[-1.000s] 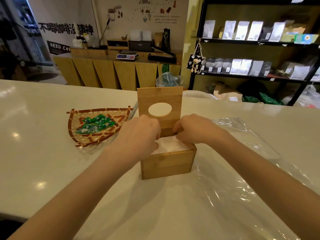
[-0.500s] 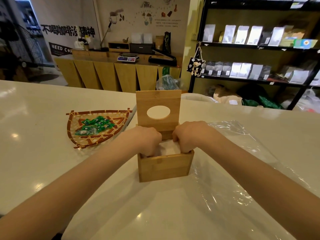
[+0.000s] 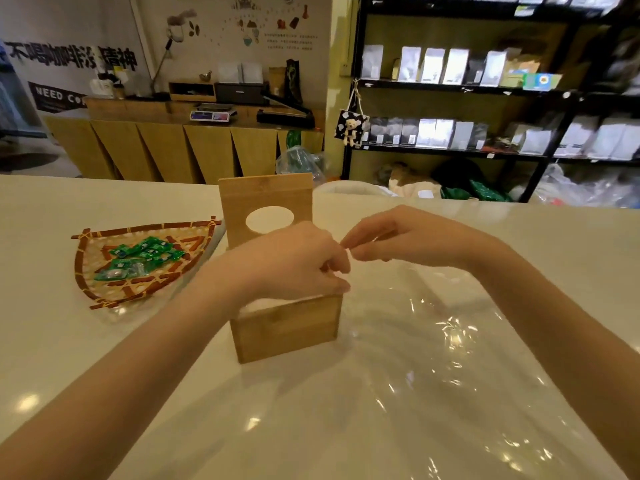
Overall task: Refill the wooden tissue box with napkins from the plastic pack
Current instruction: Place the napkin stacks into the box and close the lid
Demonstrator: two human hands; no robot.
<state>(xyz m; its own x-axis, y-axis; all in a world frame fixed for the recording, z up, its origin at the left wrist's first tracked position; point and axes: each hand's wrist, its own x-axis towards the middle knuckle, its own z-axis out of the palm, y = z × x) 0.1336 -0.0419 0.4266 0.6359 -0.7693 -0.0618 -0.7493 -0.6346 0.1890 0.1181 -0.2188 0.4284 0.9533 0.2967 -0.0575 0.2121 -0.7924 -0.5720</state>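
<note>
The wooden tissue box (image 3: 287, 329) stands mid-table, its lid (image 3: 239, 199) with an oval hole upright behind it. A sliver of white napkins (image 3: 258, 304) shows inside at the front left. My left hand (image 3: 294, 265) lies over the box's open top with fingers curled down; whatever is under the palm is hidden. My right hand (image 3: 408, 239) hovers just right of and above the box. Its thumb and forefinger are pinched together beside my left fingertips, with nothing visible between them. The clear plastic pack (image 3: 450, 344) lies flattened on the table to the right.
A woven fan-shaped basket (image 3: 104, 292) with green wrapped sweets sits left of the box. The white table's far edge runs behind the lid. Beyond it are a wooden counter (image 3: 194, 147) and dark shelves (image 3: 450, 88) of pouches.
Both hands were pushed down inside the box on the napkins. My right hand has risen out and pinched its fingers; my left hand has lifted to the box's top.
</note>
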